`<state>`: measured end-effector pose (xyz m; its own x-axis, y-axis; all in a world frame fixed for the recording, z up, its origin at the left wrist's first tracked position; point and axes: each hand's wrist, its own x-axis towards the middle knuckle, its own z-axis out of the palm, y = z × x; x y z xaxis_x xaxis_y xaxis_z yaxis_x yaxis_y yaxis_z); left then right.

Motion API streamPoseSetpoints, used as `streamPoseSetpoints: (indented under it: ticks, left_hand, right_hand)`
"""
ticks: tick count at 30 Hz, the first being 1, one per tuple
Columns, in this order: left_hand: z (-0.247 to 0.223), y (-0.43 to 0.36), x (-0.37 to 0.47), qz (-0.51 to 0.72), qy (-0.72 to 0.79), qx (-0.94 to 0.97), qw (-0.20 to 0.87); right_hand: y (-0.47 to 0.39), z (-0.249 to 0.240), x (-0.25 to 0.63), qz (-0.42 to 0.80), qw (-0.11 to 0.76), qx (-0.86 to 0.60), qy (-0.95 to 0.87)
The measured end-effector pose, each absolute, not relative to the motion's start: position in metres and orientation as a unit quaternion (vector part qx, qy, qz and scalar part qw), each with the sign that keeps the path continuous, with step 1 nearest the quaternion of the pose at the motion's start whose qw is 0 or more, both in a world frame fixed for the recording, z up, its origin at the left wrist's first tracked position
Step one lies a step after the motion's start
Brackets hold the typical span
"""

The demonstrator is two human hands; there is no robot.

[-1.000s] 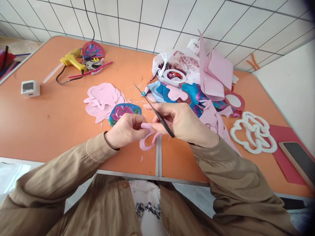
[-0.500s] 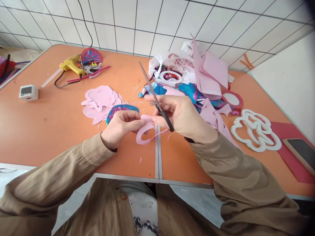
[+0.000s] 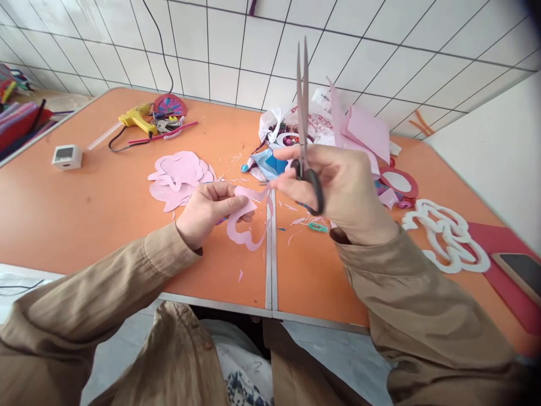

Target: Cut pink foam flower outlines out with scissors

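Note:
Between the thumb and fingers of my left hand [image 3: 213, 210] is a curved, wavy-edged pink strip [image 3: 242, 234] of thin sheet material, looping down over the table. My right hand [image 3: 344, 183] holds scissors [image 3: 303, 107] by their black handles, with the slightly parted blades pointing up. The right thumb and fingertip meet the far end of the pink strip. Beyond my left hand lies a pile of scalloped pink cut-outs [image 3: 181, 175]. Small pink scraps [image 3: 240, 275] are scattered around the strip.
A yellow glue gun [image 3: 139, 119] and a small white box [image 3: 67, 157] lie on the left. Folded pink sheets [image 3: 367, 129] and a plastic bag [image 3: 270, 121] stand at the back right. White scalloped outlines [image 3: 448, 234], a red sheet [image 3: 507, 282] and a phone [image 3: 519, 273] are on the right.
My right hand has moved right and away from my left, drawing the pink strip out into a wider loop. The scissors have swung upright. The view has shifted slightly.

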<state>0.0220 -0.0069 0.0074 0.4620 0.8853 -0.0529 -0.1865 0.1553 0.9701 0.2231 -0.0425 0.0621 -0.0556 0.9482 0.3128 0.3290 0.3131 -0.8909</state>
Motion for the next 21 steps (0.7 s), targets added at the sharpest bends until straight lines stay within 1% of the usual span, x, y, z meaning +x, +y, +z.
streamPoseSetpoints:
  ticks: [1,4,7,8,13,15,18,19,21]
  left_hand:
    - [0.007,-0.007,0.022,0.405,0.344,0.508,0.678]
    - [0.006,-0.005,0.022,0.442,0.357,0.471,0.675]
    - [0.006,-0.003,0.023,0.475,0.355,0.432,0.680]
    - [0.007,-0.003,0.023,0.486,0.355,0.421,0.679]
    - [0.013,-0.003,0.022,0.526,0.377,0.372,0.665]
    - [0.015,-0.004,0.022,0.533,0.378,0.369,0.661]
    - [0.016,-0.004,0.021,0.532,0.370,0.390,0.654]
    - [0.016,-0.004,0.021,0.530,0.370,0.398,0.651]
    - [0.015,-0.004,0.021,0.523,0.372,0.411,0.647]
  right_hand:
    - [-0.045,0.067,0.227,0.345,0.462,-0.483,-0.659]
    - [-0.047,0.074,0.240,0.429,0.340,-0.462,-0.698]
    - [-0.042,0.073,0.257,0.450,0.207,-0.463,-0.735]
    - [-0.039,0.071,0.263,0.453,0.193,-0.472,-0.731]
    - [-0.027,0.070,0.282,0.467,0.016,-0.530,-0.707]
    - [-0.025,0.071,0.282,0.461,-0.021,-0.554,-0.693]
    - [-0.021,0.069,0.278,0.449,-0.035,-0.555,-0.699]
    - [-0.020,0.067,0.277,0.452,-0.027,-0.542,-0.708]
    - [-0.016,0.060,0.275,0.471,0.022,-0.495,-0.730]
